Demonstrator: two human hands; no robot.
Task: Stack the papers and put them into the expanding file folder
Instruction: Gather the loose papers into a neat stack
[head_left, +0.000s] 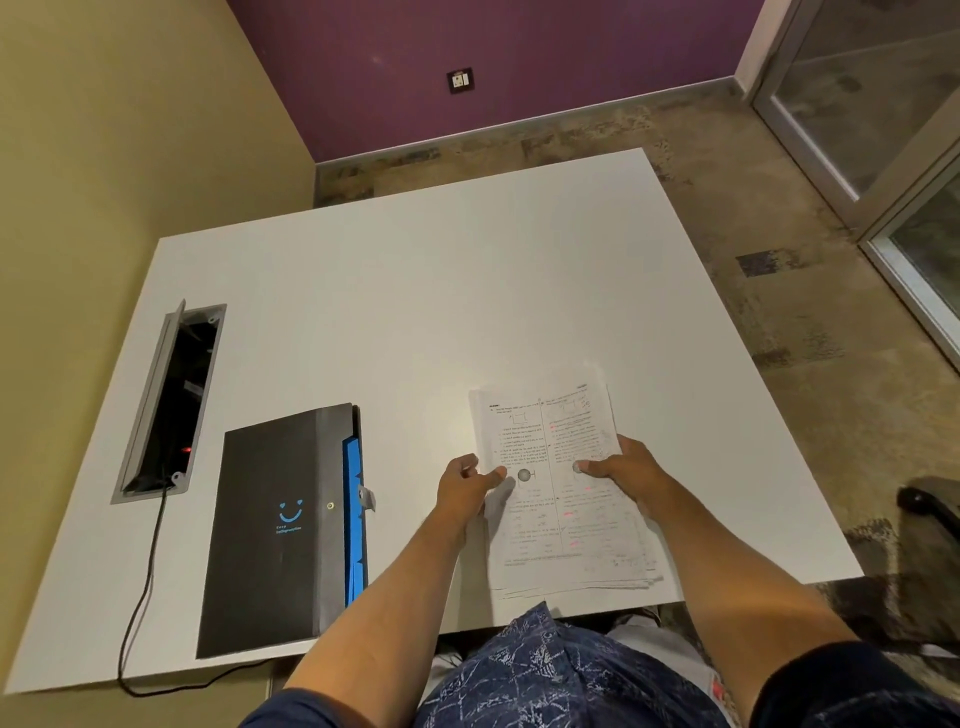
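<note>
Papers held in both hands beside the closed folder

Papers sit as a stack near the front edge of the white table, printed side up, their lower edges slightly fanned and uneven. From the head camera, the left hand pinches the stack's left edge, thumb on top of the sheet, fingers curled beneath. The right hand grips the right edge the same way, thumb pressed on the top page. Whether the stack is lifted or resting on the table cannot be told.

To the left, well apart from the papers, the black expanding file folder lies flat, flap closed, blue pockets showing along its right side. Farther left, an open cable tray is set into the table, with a black cable trailing from it over the front edge.
</note>
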